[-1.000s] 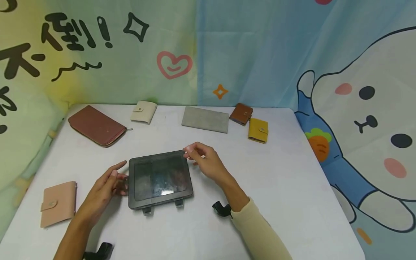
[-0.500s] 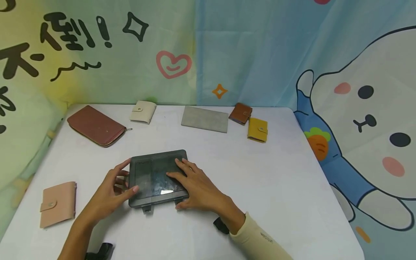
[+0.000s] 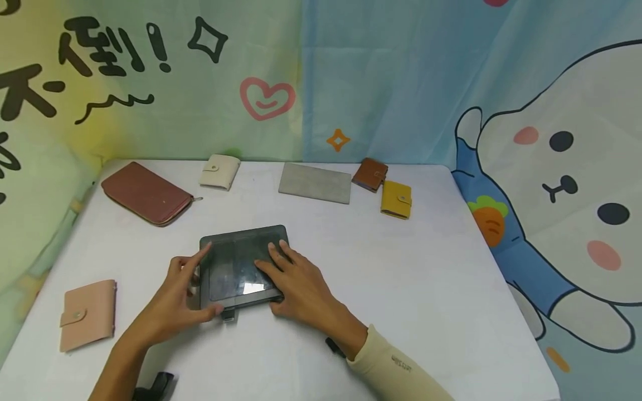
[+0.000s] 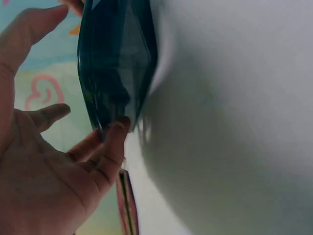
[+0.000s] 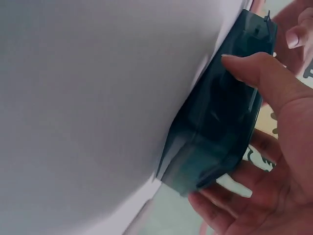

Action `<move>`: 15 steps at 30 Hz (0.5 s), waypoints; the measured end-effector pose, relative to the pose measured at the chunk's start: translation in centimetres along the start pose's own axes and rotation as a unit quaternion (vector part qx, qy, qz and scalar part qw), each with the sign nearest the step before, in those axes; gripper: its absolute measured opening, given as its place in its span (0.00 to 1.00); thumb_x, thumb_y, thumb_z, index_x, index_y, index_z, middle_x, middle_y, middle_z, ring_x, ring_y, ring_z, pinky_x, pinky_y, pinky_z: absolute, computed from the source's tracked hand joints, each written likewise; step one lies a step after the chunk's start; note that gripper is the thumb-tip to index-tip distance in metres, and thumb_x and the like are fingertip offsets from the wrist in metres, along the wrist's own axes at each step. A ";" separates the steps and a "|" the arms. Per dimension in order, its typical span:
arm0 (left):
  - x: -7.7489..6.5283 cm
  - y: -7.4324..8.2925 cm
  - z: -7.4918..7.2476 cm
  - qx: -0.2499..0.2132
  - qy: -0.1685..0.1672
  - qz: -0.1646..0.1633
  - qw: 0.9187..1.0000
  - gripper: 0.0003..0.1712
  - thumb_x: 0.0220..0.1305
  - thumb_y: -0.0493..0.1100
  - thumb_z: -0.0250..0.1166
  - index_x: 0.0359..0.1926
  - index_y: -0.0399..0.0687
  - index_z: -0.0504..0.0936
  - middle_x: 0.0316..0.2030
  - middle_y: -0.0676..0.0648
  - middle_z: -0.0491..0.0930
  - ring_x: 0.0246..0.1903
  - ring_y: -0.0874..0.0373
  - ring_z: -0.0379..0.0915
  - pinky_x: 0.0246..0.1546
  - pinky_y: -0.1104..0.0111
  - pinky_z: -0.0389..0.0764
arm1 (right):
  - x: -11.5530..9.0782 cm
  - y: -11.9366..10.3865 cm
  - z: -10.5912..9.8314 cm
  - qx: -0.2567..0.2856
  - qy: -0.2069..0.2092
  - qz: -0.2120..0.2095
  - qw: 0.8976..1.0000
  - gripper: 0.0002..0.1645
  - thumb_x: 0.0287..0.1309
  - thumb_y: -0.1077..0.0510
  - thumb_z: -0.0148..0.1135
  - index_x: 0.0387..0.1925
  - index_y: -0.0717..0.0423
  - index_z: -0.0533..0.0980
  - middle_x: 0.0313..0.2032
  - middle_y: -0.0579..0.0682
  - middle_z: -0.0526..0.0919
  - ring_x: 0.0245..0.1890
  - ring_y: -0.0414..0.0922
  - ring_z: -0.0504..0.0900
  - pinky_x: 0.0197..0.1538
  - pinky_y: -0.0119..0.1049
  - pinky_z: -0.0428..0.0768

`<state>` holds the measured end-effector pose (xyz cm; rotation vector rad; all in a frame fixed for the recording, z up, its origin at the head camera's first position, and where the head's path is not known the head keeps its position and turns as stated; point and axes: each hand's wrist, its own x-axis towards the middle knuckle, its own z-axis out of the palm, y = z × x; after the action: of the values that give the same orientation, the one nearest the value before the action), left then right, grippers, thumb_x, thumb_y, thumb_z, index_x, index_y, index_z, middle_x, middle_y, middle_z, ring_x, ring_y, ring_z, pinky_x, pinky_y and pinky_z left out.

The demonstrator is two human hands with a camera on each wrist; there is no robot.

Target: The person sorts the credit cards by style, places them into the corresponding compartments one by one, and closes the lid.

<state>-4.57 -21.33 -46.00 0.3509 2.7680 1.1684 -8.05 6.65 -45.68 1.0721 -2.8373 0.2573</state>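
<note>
A dark, see-through plastic box (image 3: 241, 267) lies on the white table, its lid down and a small clasp (image 3: 228, 314) showing at its front. My right hand (image 3: 306, 289) holds the box's right part, fingers spread over the lid. In the right wrist view, its thumb (image 5: 244, 66) lies on the box's side. At the left end is my left hand (image 3: 170, 301), with its index finger stretched toward the top left corner and its thumb near the front clasp. The left wrist view shows lower fingertips (image 4: 120, 125) touching the box's end. Contents look blurred through the lid.
A pink wallet (image 3: 89, 316) lies at the left, and a maroon zip wallet (image 3: 147, 194) behind it. Along the back are a cream wallet (image 3: 219, 171), a grey flat wallet (image 3: 315, 182), a brown wallet (image 3: 370, 174) and a yellow wallet (image 3: 396, 199). A patterned curtain (image 3: 391, 83) hangs behind.
My right hand has come from the box's far right corner onto its lid and front. My left hand has moved in closer, thumb now by the front clasp. The box has shifted slightly away.
</note>
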 end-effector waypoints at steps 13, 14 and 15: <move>0.7 1.8 1.5 0.234 0.034 0.051 0.970 0.76 0.29 0.59 0.85 0.79 0.52 0.53 0.57 0.23 0.64 0.45 0.35 0.74 0.44 0.44 0.77 | 0.4 0.4 0.4 0.019 -0.005 0.017 1.000 0.52 0.42 0.40 0.79 0.70 0.38 0.68 0.72 0.52 0.65 0.75 0.53 0.61 0.60 0.48 0.78; 0.7 1.8 1.6 0.248 0.035 0.047 0.967 0.75 0.29 0.61 0.85 0.78 0.53 0.53 0.57 0.24 0.64 0.45 0.34 0.74 0.45 0.44 0.77 | 0.4 0.4 0.4 0.019 -0.004 0.018 1.000 0.52 0.42 0.40 0.79 0.70 0.38 0.68 0.72 0.52 0.65 0.74 0.53 0.61 0.59 0.48 0.78; 0.8 1.9 1.7 0.262 0.036 0.046 0.963 0.75 0.30 0.62 0.84 0.78 0.52 0.54 0.56 0.24 0.64 0.45 0.34 0.74 0.45 0.43 0.77 | 0.4 0.3 0.4 0.019 -0.003 0.019 1.000 0.52 0.42 0.40 0.79 0.70 0.38 0.68 0.72 0.52 0.65 0.74 0.53 0.61 0.58 0.47 0.79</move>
<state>-4.66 -18.71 -45.80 0.4955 3.1208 0.4450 -8.60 6.55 -46.02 1.0290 -2.8718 0.3124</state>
